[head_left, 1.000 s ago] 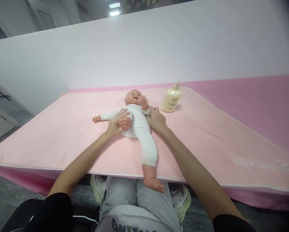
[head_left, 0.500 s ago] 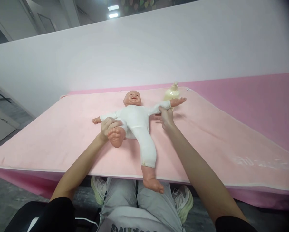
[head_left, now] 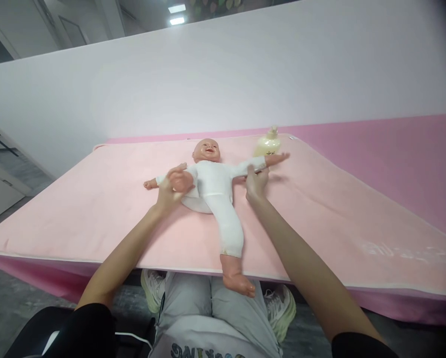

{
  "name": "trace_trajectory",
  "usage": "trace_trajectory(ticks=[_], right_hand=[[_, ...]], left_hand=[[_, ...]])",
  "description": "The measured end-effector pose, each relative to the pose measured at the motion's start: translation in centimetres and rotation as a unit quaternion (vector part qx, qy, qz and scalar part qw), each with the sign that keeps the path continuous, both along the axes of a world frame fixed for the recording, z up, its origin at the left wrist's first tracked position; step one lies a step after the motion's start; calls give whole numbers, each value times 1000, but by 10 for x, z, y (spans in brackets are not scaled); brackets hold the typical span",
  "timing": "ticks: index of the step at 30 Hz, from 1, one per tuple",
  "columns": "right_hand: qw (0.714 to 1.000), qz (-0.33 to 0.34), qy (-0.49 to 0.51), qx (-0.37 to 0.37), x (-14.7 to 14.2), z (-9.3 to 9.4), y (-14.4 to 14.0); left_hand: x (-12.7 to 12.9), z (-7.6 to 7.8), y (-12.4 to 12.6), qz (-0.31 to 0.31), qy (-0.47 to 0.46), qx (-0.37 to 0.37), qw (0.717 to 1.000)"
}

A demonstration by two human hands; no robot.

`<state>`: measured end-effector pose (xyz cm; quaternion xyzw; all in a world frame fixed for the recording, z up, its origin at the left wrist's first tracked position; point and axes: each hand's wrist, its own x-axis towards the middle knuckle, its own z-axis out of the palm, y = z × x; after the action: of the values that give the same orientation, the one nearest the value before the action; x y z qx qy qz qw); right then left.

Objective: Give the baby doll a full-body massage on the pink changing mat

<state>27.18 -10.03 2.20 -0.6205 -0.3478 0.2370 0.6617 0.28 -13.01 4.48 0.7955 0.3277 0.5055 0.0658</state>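
Note:
A baby doll (head_left: 216, 180) with a white cloth body lies on its back on a pink towel (head_left: 107, 214), head toward the wall. My left hand (head_left: 169, 190) is closed around its bent leg on the left, with the raised foot (head_left: 181, 180) turned toward me. My right hand (head_left: 257, 183) grips the doll's outstretched arm (head_left: 249, 166) on the right, thumb on top and fingers partly hidden beneath. The doll's other leg lies straight, its foot (head_left: 237, 283) reaching past the table's near edge.
Behind the doll's right-hand arm stands a pale yellow pump bottle (head_left: 268, 144). A white partition (head_left: 223, 79) rises along the table's far side. Pink table surface (head_left: 394, 159) shows beyond the towel on the right. My legs (head_left: 193, 298) are under the near edge.
My left hand has pushed the doll's bent leg upward, toward its body, and the foot is higher. My right hand stays on the arm with little movement.

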Motion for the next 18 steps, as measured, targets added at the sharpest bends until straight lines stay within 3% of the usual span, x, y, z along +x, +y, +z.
trace_trajectory(ticks=[2, 4, 6, 8, 10, 13, 16, 18], right_hand=[[971, 60, -229, -40, -3, -1, -4], [895, 120, -421, -92, -8, 0, -11], [834, 144, -516, -128, -13, 2, -18], [822, 142, -535, -134, -16, 5, -23], [840, 137, -512, -114, -15, 6, -23], [909, 102, -400, -54, -10, 4, -15], [983, 60, -175, 10, -5, 3, -3], [998, 49, 21, 32, -2, 3, 3]], left_hand=[[6, -2, 7, -40, 13, -47, 998], [10, -6, 12, -65, 27, -78, 994], [12, -9, 14, -67, 26, -77, 994], [14, -10, 13, -58, 19, -60, 996], [13, -11, 13, -41, 3, -29, 999], [4, -14, 16, -14, -8, 20, 1000], [-13, -21, 24, 5, -23, 83, 996], [-26, -24, 28, 30, -44, 114, 992]])
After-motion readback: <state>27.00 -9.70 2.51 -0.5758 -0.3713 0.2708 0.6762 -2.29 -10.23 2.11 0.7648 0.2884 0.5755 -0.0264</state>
